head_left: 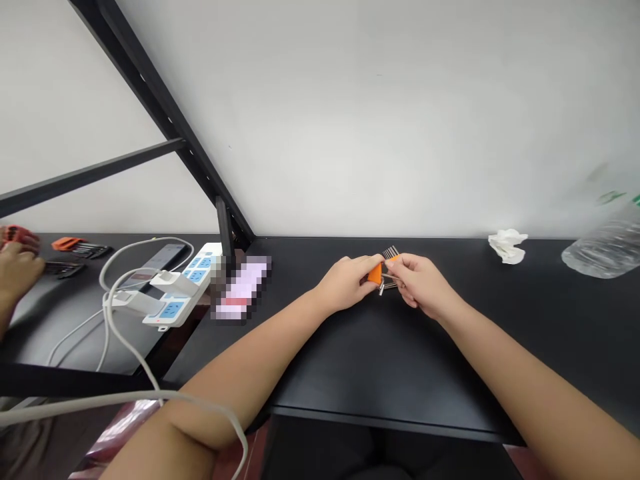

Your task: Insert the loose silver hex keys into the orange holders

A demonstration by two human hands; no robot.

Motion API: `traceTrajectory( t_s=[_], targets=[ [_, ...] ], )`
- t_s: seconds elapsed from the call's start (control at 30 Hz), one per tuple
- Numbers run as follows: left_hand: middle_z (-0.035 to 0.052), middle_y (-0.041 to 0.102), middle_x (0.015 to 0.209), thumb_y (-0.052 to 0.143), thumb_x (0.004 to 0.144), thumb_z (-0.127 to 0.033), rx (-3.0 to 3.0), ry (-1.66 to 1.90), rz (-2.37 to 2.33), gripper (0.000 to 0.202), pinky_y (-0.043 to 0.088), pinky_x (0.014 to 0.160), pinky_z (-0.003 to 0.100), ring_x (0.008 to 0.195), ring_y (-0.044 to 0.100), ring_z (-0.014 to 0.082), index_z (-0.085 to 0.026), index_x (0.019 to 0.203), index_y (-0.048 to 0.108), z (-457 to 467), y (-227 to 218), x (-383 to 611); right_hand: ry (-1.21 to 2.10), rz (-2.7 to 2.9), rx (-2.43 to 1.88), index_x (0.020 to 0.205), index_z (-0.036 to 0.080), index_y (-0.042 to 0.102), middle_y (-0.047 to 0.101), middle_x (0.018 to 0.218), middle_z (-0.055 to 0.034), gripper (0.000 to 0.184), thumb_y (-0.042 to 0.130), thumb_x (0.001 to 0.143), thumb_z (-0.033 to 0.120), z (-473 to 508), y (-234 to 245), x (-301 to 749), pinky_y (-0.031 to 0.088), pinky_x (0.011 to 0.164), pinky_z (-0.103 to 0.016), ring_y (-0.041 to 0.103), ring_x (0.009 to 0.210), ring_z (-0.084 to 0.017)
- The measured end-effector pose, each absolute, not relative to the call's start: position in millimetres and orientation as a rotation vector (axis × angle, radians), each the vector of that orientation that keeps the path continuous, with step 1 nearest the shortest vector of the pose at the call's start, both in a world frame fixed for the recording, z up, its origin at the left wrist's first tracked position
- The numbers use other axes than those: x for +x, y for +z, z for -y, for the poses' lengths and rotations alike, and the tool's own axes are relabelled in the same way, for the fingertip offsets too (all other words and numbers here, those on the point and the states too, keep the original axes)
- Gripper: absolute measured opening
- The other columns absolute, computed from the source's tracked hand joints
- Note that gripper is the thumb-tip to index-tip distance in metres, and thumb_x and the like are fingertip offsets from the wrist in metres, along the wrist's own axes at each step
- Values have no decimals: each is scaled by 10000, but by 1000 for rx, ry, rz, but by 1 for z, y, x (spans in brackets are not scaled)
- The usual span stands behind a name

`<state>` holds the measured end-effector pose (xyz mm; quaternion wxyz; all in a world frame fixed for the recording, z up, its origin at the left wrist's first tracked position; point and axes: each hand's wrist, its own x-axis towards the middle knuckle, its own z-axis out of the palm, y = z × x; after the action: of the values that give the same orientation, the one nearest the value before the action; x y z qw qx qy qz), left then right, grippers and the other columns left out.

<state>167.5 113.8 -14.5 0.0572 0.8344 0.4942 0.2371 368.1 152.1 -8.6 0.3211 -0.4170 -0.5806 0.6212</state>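
Over the black table my left hand is closed on an orange plastic holder, which looks like part of a hex key set. Short metal ends stick out under it. My right hand pinches a thin metal rod, apparently a hex key, its tip close to the holder. Just behind both hands lies a second orange piece with a row of dark rods, partly hidden by my fingers. Some more thin rods show beneath the hands, too small to tell apart.
A white power strip with plugged-in chargers and loose cables lies left. Near it is a blurred-out phone. Crumpled tissue and a clear plastic bottle sit right. Another person's hand works far left near orange key sets.
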Motion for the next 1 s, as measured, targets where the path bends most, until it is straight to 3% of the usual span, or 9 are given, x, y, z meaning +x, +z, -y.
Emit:
traceTrajectory(
  t_s=[0.17, 0.37, 0.53, 0.67, 0.83, 1.0],
  targets=[
    [8, 672, 1008, 601, 894, -184, 2318, 927, -1321, 403, 531, 779, 242, 799, 623, 118, -221, 1294, 566, -111, -14, 172, 1612, 1391, -917, 804, 218, 500, 342, 507, 84, 517, 617, 871, 717, -149, -11, 359, 251, 338, -210, 265, 359, -56],
    [53, 686, 1086, 618, 864, -171, 2273, 1112, -1198, 396, 557, 812, 263, 895, 648, 149, -210, 1259, 618, -107, -18, 182, 1261, 1628, -1048, 801, 215, 450, 521, 667, 25, 567, 533, 890, 769, -146, -17, 350, 395, 533, -217, 476, 580, -109],
    [33, 694, 1063, 631, 880, -196, 2381, 1010, -1311, 452, 547, 821, 267, 892, 655, 150, -244, 1329, 593, -110, -21, 178, 1048, 1867, -1165, 754, 194, 510, 593, 731, -15, 622, 359, 964, 760, -154, -17, 356, 397, 637, -248, 535, 699, -148],
    [14, 700, 1010, 622, 897, -211, 2499, 824, -1463, 454, 531, 828, 266, 886, 663, 155, -266, 1346, 580, -115, -21, 167, 920, 2119, -1208, 706, 189, 511, 555, 671, -10, 570, 354, 1011, 644, -165, -14, 378, 351, 594, -263, 488, 632, -144],
    [2, 712, 980, 606, 909, -222, 2422, 800, -1665, 468, 528, 849, 293, 835, 670, 171, -264, 1369, 533, -122, -19, 156, 606, 2661, -1060, 766, 205, 605, 642, 850, -28, 213, 580, 919, 351, -170, -14, 397, 394, 657, -266, 573, 758, -165],
    [20, 710, 967, 583, 923, -235, 2428, 745, -1736, 486, 524, 835, 308, 845, 675, 197, -251, 1400, 494, -124, -20, 154, 561, 2836, -1040, 835, 198, 606, 640, 929, -31, 84, 540, 884, 183, -165, -17, 393, 392, 639, -256, 565, 734, -139]
  ],
)
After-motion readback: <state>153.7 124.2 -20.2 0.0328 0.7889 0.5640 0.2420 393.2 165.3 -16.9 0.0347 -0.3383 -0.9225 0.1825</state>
